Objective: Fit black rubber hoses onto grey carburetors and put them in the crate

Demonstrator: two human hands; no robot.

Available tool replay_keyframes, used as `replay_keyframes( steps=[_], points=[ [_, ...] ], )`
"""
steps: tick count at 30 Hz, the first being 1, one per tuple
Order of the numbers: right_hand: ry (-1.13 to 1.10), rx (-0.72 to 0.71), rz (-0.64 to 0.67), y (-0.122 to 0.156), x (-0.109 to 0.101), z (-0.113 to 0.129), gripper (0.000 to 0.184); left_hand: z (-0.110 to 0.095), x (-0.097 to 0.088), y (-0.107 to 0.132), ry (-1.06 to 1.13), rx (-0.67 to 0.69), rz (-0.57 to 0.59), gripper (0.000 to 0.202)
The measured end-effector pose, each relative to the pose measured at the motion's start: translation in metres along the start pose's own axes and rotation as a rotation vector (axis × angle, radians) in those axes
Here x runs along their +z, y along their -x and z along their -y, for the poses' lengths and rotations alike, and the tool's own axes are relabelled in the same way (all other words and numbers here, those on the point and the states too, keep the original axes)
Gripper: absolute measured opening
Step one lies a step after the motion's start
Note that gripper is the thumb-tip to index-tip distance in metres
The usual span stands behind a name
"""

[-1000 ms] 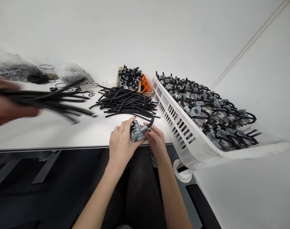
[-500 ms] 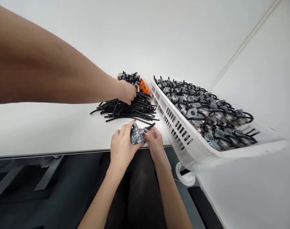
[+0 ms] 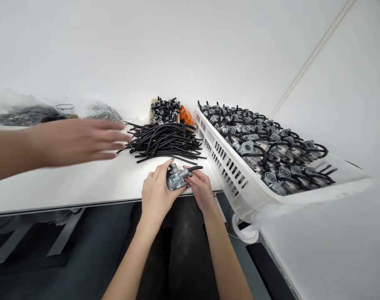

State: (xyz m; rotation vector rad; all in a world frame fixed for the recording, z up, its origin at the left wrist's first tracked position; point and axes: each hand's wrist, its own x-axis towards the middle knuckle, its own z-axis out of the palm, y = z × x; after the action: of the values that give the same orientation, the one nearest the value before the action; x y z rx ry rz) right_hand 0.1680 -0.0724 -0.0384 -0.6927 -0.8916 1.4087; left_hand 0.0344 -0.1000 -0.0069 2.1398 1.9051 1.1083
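A small grey metal carburetor sits between my two hands at the near edge of the white table. My left hand is wrapped around its left side. My right hand pinches a short black hose that sticks out of the part to the right. Just behind lies a pile of black hoses.
A white slotted crate full of carburetors with hoses stands at the right. A small box of black parts and an orange item sit behind the pile. Plastic bags lie far left. Another person's open hand hovers left of the pile.
The other person's arm, which reached onto the hose pile half a second ago, has drawn back to the left with an empty hand. The hose on my part now lies flatter.
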Motion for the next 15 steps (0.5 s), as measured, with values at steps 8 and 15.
replay_keyframes(
  steps=[8, 15],
  points=[
    [0.010, -0.055, -0.076, -0.004, 0.000, -0.008, 0.018, 0.003, 0.004, 0.000, -0.039, 0.059, -0.036, 0.067],
    [0.045, -0.064, -0.112, -0.007, 0.001, -0.011, 0.030, -0.004, 0.004, 0.001, -0.113, 0.054, -0.039, 0.068]
  ],
)
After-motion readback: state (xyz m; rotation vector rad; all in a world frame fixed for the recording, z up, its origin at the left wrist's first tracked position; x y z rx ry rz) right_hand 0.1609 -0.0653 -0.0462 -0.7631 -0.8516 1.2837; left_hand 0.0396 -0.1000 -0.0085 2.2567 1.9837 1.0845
